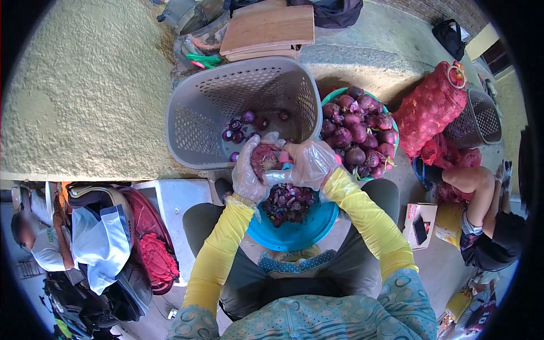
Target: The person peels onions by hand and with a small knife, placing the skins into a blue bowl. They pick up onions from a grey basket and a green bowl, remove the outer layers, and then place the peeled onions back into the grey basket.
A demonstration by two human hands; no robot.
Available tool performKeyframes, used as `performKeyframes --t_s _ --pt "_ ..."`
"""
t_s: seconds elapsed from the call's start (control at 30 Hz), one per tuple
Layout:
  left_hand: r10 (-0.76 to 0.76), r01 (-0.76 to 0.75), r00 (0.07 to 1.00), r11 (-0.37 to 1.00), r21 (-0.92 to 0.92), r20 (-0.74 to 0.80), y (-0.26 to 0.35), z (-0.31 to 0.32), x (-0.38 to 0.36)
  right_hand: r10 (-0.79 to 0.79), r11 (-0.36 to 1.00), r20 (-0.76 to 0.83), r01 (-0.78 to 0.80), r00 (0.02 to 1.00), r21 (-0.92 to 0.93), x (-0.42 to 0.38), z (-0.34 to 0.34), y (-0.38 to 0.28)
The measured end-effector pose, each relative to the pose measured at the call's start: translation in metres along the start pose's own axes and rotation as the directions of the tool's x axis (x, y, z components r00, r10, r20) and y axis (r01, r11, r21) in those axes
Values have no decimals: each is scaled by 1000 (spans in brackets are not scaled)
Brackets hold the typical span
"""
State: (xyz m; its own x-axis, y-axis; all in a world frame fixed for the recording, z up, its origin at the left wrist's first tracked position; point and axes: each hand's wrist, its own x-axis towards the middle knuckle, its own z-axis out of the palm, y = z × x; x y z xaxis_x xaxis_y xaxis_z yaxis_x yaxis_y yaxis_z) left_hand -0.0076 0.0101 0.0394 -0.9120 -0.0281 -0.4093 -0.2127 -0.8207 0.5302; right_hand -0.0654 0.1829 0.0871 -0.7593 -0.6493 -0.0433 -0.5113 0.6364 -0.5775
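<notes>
My left hand (250, 174), in a clear plastic glove, is closed around a red onion (264, 161). Beside it, my gloved right hand (311, 164) grips a small tool with pink and blue parts (285, 159); its working end is hidden against the onion. Both hands are over the near rim of a grey perforated basket (187, 113), where several onions (247, 117) lie on the bottom. Below my hands, between my knees, a blue basin (294, 240) holds dark onion skins and scraps (289, 205).
A green-rimmed tub heaped with red onions (354, 127) stands right of the basket. Farther right are a full red mesh sack (433, 107), another basket (484, 116) and a seated person (481, 209). A phone (420, 231) lies on a box. Bags (150, 238) crowd the left.
</notes>
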Motion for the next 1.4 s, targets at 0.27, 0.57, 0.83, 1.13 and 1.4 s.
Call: performKeyframes --t_s 0.27,0.57,0.83,1.13,1.4 --pt "315 -314 949 948 40 3 -14 -14 3 153 976 -59 -142 986 163 -7 37 -9" --pt "103 -121 986 984 133 132 7 5 -2 -41 976 134 11 990 219 5 -3 19" --pt "-88 83 996 989 -125 -36 -3 -3 -3 6 999 52 -4 999 -46 0 2 -1" --pt "124 -138 980 986 -89 -154 -10 8 -7 98 974 -80 -79 992 212 -11 41 -4" --pt "-74 79 995 995 -61 70 11 -4 -7 -7 972 134 -25 991 233 2 4 14"
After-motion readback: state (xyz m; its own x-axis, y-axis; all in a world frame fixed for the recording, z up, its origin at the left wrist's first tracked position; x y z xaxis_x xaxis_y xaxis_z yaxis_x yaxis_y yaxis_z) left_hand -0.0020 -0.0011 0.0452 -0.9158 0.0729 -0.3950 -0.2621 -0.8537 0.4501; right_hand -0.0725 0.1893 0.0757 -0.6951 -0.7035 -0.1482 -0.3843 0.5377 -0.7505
